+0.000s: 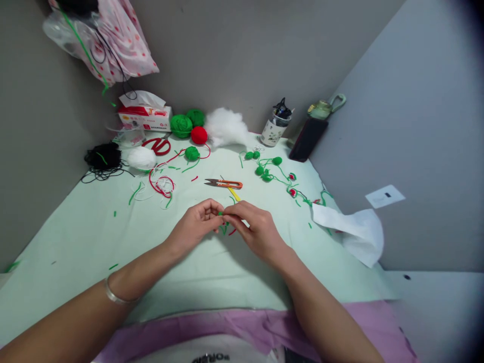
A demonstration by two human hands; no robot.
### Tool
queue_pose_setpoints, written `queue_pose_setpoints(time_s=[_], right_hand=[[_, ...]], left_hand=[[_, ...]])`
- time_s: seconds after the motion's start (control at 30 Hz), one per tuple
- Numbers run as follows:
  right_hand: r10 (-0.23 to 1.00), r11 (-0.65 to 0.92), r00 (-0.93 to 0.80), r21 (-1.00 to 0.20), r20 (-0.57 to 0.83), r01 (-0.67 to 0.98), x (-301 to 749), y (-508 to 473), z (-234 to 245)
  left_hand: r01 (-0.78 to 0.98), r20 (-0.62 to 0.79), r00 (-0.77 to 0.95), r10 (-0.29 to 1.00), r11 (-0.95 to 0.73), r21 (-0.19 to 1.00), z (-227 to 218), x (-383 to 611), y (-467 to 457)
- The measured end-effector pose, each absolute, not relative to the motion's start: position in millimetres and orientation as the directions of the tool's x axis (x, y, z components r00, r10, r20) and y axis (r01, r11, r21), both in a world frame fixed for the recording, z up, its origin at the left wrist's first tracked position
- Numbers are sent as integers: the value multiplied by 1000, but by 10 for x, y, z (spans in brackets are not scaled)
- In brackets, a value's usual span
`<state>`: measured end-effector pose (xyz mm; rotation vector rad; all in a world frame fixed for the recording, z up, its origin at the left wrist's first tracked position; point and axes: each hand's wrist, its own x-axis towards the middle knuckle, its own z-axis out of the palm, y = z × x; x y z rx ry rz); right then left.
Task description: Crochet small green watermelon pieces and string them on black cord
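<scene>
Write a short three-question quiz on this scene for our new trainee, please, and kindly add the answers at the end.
1. True or false: the orange snips lie beyond the left hand and the right hand, held by neither.

2. Short answer: in the picture, what stands just left of the two green yarn balls that sit behind the red ball?

3. Multiple choice: which colour shows in the small yarn piece where the two hands meet?
A) blue
B) green
C) orange

Key:
1. True.
2. The tissue box.
3. B, green.
</scene>
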<state>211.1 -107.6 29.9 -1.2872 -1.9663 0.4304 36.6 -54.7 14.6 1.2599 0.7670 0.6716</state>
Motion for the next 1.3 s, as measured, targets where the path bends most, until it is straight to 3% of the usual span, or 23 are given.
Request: queue_pose_setpoints(time_s=[0.07,0.13,0.2,0.27,0.33,0.43,0.53,0.6,0.73,0.83,0.9,1.07,1.3], right_hand=[[884,449,-244,-579,398,681,2099,-1082,297],[891,429,-181,-643,416,634,2095,-1096,338],[924,365,-61,-824,377,434,2113,-1113,420],[975,224,-22,-967,223,122,2168,-1121,517],[993,104,-49,-989,109,-105,2259,-1112,601],[960,254,169,-945,221,-208,2426,-1064,673],[840,437,425,-885,338,-159,2550,-1019,681],[843,408,424,-907,331,-103,2571,-1012,660],[925,304,176,-933,338,190,2477,-1052,590],[905,374,-26,-765,424,524,2396,-1079,547],[872,432,-125,-622,474,653,2376,-1079,528],[828,471,-200,-457,523,755,2395,-1052,512],[811,488,-224,-412,541,770,2392,-1050,508]], left_hand=[[-12,-135,597,791,176,984,136,365,-548],[-10,-134,616,777,178,984,129,359,-543],[-3,-145,630,763,188,982,127,352,-536],[15,-164,636,754,201,979,128,346,-533],[28,-176,641,748,206,978,130,341,-532],[36,-176,641,747,199,979,133,333,-530],[13,-161,645,747,199,980,139,323,-518],[-16,-142,644,752,199,980,145,318,-509],[-52,-131,630,766,210,976,164,310,-495],[-50,-113,634,765,187,981,187,300,-488],[-50,-99,637,764,169,984,203,291,-485],[-26,-101,644,758,154,988,221,273,-490],[-16,-110,649,753,158,987,227,291,-492]])
